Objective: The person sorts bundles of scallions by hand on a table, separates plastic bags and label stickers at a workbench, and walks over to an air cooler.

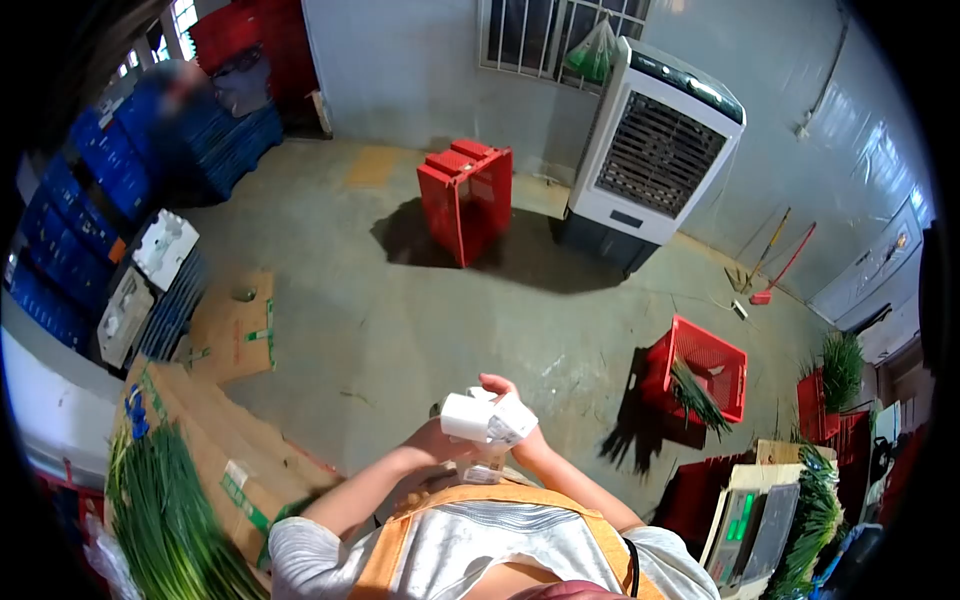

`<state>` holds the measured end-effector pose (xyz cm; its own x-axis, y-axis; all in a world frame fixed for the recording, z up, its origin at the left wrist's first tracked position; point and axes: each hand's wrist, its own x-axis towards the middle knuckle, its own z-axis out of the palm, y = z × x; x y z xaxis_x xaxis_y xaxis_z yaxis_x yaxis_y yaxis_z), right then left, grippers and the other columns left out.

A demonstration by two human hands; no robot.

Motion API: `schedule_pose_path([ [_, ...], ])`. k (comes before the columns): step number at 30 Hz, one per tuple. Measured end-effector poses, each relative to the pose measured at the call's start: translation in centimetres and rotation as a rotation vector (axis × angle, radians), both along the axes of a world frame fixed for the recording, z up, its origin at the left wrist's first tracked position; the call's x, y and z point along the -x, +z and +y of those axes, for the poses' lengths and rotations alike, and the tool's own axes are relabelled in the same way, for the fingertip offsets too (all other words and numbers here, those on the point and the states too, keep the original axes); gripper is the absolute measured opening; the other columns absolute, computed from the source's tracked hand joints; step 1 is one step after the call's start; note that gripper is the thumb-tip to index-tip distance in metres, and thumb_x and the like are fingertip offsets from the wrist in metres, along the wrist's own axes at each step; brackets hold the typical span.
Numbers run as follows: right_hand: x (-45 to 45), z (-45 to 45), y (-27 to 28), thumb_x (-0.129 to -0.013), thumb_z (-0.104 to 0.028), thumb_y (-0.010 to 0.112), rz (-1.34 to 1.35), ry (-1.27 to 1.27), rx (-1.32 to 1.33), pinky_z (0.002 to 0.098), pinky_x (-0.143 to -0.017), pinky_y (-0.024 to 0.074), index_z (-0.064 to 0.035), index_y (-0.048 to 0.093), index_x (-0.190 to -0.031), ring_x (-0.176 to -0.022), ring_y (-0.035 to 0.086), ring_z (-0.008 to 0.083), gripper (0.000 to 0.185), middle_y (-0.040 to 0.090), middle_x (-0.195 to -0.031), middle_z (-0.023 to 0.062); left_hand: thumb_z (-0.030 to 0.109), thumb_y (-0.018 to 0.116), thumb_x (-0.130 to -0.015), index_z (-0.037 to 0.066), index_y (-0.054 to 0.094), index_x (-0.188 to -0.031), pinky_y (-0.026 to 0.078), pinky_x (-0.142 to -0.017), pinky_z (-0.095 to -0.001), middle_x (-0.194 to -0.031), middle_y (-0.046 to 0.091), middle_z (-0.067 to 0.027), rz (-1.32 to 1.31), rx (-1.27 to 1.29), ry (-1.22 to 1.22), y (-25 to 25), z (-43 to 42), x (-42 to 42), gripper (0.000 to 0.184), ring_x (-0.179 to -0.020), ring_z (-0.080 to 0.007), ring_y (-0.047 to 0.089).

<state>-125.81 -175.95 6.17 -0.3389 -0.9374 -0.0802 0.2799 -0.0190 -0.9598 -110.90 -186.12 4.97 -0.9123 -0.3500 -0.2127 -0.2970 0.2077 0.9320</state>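
Note:
In front of my chest, both hands are together around a white roll (466, 416), which looks like a roll of labels or paper. My left hand (430, 440) grips it from the left, with its fingers partly hidden behind it. My right hand (527, 443) is closed around a white printed piece (511, 420) that touches the roll's right side; its upper fingers show above. Below the hands, a clear strip or wrapper with print (484, 468) lies against the orange apron (520, 494).
Long green stalks (175, 510) lie on cardboard (220, 450) at lower left. A red crate (700, 370) holding stalks stands right, near a scale with a green display (740, 515). Ahead are another red crate (462, 200) and an air cooler (655, 145). Blue crates (110, 165) stack left.

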Motion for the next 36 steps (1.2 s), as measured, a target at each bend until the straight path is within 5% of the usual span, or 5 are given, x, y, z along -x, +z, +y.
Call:
schedule_pose_path([
  [13,19.0,-21.7,-0.6,-0.065,-0.013,0.070,0.161,-0.219,0.186,0.0348,-0.102,0.0242,-0.0070,0.053,-0.109,-0.123,0.033,0.0232,0.048,0.035,-0.133,0.0123,0.013,0.073,-0.067,0.002,0.055,-0.106,0.047,-0.078,-0.0319,-0.100,0.060,-0.0119,0.160,0.106,0.072,1.0,-28.2,19.2,0.045,-0.092,-0.0250,0.059],
  [22,32.5,-32.9,-4.9,-0.068,-0.008,0.070,0.755,-0.385,-0.020,0.0298,-0.072,0.0421,-0.0033,0.065,-0.079,-0.079,0.053,0.0170,0.013,0.059,-0.080,0.0045,0.025,0.075,-0.061,0.017,0.068,-0.091,0.031,-0.093,-0.0385,-0.112,0.043,-0.0103,0.028,0.633,0.021,-0.9,-39.2,32.1,0.031,-0.107,-0.0313,0.037],
  [25,38.2,-37.9,-6.7,-0.069,-0.006,0.069,0.506,-0.299,-0.106,0.0267,-0.066,0.0427,-0.0021,0.065,-0.080,-0.071,0.053,0.0136,0.013,0.058,-0.073,0.0044,0.027,0.076,-0.057,0.013,0.067,-0.091,0.024,-0.099,-0.0414,-0.124,0.041,-0.0119,0.115,0.748,0.187,-0.4,-42.3,37.7,0.038,-0.117,-0.0342,0.034],
  [31,47.8,-48.4,-5.4,-0.075,-0.011,0.066,0.327,0.052,-0.092,0.0255,-0.065,0.0485,-0.0021,0.060,-0.100,-0.075,0.058,0.0097,0.027,0.064,-0.083,0.0056,0.005,0.066,-0.066,-0.001,0.057,-0.105,0.048,-0.076,-0.0348,-0.096,0.062,-0.0156,0.233,0.077,0.186,2.4,-50.1,46.3,0.040,-0.089,-0.0283,0.061],
  [36,53.3,-56.6,-2.2,-0.074,-0.011,0.066,0.328,0.291,-0.270,0.0287,-0.071,0.0480,-0.0012,0.061,-0.103,-0.083,0.060,0.0112,0.031,0.066,-0.092,0.0065,0.003,0.066,-0.071,0.000,0.055,-0.111,0.046,-0.082,-0.0332,-0.104,0.061,-0.0118,0.113,-0.023,0.241,-0.8,-55.4,49.4,0.042,-0.098,-0.0209,0.058],
])
